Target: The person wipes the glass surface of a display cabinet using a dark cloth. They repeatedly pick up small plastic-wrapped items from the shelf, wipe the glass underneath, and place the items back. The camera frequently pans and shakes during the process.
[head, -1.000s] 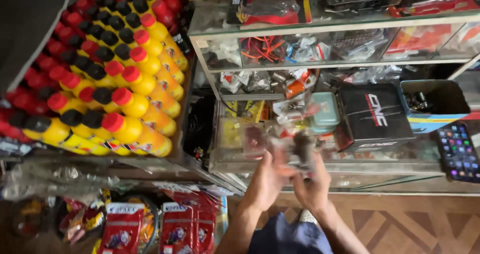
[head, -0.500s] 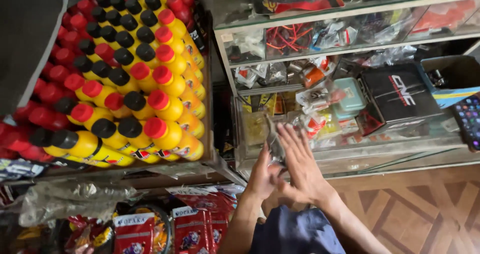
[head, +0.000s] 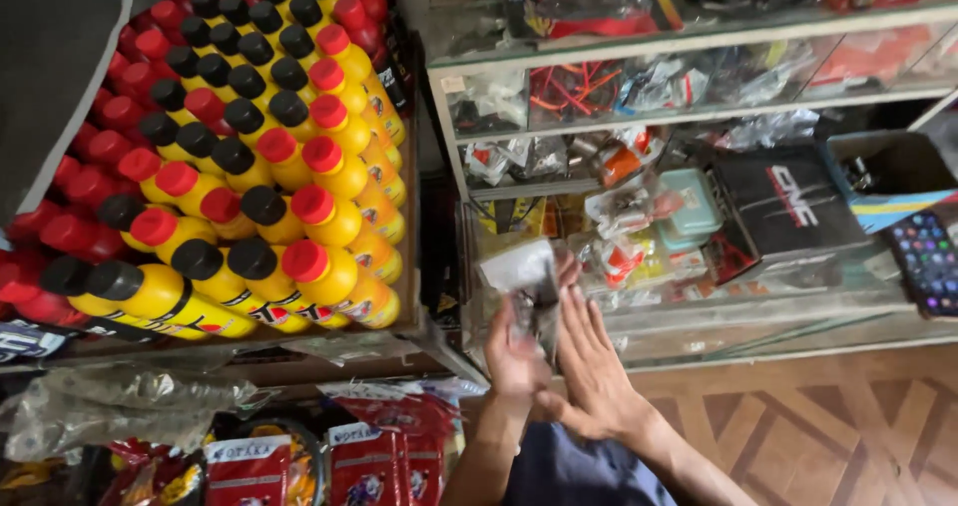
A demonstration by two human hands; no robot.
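My left hand point(head: 514, 351) grips a small clear plastic bag point(head: 524, 271) with something pale inside, held up in front of the glass display cabinet point(head: 699, 326). My right hand point(head: 591, 366) is flat and open, palm towards the bag, its fingers spread and touching the bag's right side. Both forearms rise from the bottom middle of the head view. What is inside the bag is too blurred to tell.
A rack of yellow and red bottles point(head: 249, 177) with black and red caps fills the left. Red packets point(head: 369, 461) hang below. The cabinet shelves hold bagged parts, a teal box point(head: 689, 207) and a black box point(head: 788, 207). A phone point(head: 928, 261) lies at right. Patterned floor point(head: 828, 436) below.
The view has swung right and closer to the bottle rack. My hands have moved left and the plastic bag now stands up in my left hand, with the right hand flattened beside it.
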